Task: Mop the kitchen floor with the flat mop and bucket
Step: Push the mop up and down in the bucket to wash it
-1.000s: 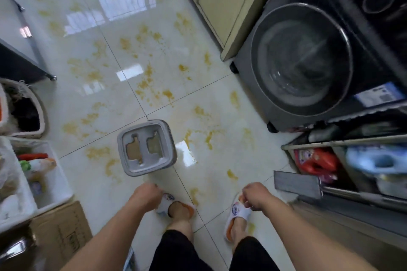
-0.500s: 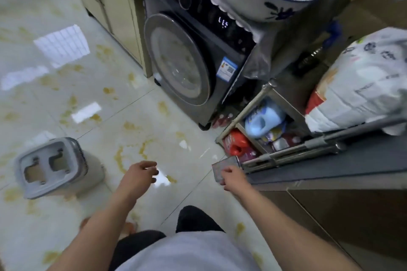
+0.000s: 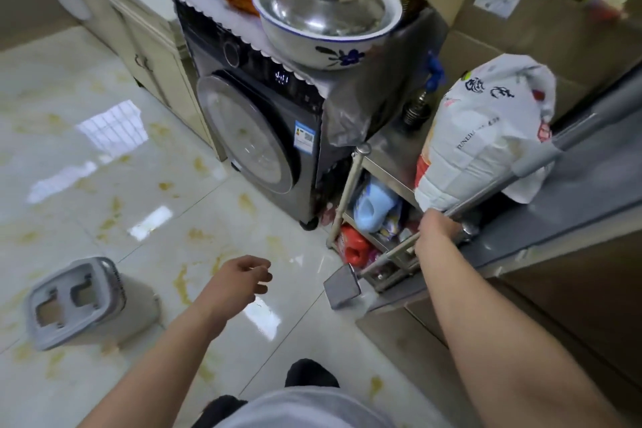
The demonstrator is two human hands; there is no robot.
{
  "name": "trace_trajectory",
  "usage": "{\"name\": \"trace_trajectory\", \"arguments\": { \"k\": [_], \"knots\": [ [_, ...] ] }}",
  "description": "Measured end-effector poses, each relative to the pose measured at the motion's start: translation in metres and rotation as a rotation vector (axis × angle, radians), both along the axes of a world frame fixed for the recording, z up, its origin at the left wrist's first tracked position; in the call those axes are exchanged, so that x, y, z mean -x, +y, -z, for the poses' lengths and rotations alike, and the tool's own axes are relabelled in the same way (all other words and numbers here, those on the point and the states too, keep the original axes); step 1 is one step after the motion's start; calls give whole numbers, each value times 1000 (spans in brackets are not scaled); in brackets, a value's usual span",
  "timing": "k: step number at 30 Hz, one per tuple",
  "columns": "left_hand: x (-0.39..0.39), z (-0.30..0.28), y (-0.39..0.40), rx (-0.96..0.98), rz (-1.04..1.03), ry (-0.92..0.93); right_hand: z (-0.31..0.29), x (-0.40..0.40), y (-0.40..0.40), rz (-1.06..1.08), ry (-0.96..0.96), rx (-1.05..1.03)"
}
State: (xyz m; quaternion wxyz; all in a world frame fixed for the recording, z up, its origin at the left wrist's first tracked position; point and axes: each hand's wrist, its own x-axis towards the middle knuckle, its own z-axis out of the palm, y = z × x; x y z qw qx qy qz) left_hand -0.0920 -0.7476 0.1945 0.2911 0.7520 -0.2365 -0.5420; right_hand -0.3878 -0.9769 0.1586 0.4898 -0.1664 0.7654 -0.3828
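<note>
The right hand (image 3: 438, 229) grips the mop (image 3: 486, 191) pole at three o'clock, head (image 3: 342, 286) on the floor (image 3: 104, 184). The left hand (image 3: 243, 276) hangs loosely curled, empty; the bucket (image 3: 76, 302) stands at eight o'clock. Lift the pole clear of the rack (image 3: 351, 181) and sack (image 3: 486, 128) first.

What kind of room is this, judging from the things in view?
Most likely a home kitchen or utility corner: a dark grey front-loading washing machine, a steel pot lid in a white enamel basin on top of it, and cream cabinets along a glossy tiled floor.

"FUNLIFE"-like print on white bag (image 3: 486, 135)
</note>
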Motion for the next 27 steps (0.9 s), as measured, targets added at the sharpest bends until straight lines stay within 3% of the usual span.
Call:
{"name": "trace_trajectory", "arguments": {
  "k": [5, 8, 12, 17, 21, 25, 27],
  "knots": [
    [-2, -17, 9, 21, 1, -18, 11, -20, 9, 41, 203, 132],
    [-12, -26, 16, 61, -11, -36, 18, -33, 27, -329, 452, 161],
    [-27, -39, 29, 122, -19, -67, 14, -95, 65, -887, 541, 344],
    [-60, -44, 48, 161, -64, -137, -43, -207, 91, -1229, 420, 682],
    [-96, -35, 84, 106, -98, -141, -111, -300, 133, -1462, 202, 886],
    [-140, -31, 112, 145, -83, -93, -176, -386, 189, -1497, -18, 1029],
    [-171, -36, 121, 215, -127, -176, -205, -429, 215, -1479, -97, 1089]
  ]
}}
